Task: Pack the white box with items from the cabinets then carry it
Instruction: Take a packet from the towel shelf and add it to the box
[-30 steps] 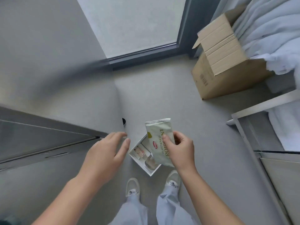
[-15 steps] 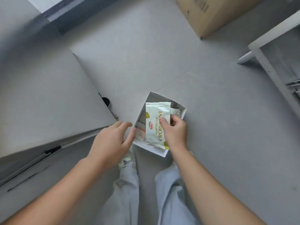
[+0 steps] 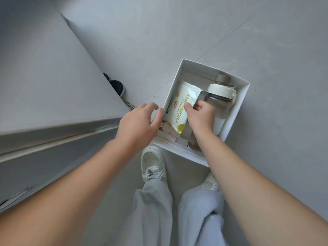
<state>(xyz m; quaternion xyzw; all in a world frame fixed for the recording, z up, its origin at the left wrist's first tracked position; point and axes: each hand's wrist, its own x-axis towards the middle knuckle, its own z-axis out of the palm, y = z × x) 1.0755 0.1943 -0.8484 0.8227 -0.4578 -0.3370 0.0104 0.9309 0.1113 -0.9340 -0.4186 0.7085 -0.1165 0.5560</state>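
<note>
The white box (image 3: 239,103) stands open on the grey floor in front of my feet. My right hand (image 3: 200,116) is inside it, pinching a white and yellow croissant packet (image 3: 182,107) that leans against the box's left side. A clear bottle with a cream lid (image 3: 220,95) lies in the right half of the box. Small pale items sit under the packet at the near left corner. My left hand (image 3: 140,123) is at the box's left wall, fingers spread, thumb touching the rim, holding nothing.
A grey cabinet (image 3: 44,77) fills the left side, its top edge close to my left arm. A black round object (image 3: 117,86) lies on the floor by the cabinet corner. My two white shoes (image 3: 152,162) stand just below the box.
My head has tilted down and closer to the box. My right hand has lowered the croissant packet from above the box into it. My left hand has reached the box's left wall.
</note>
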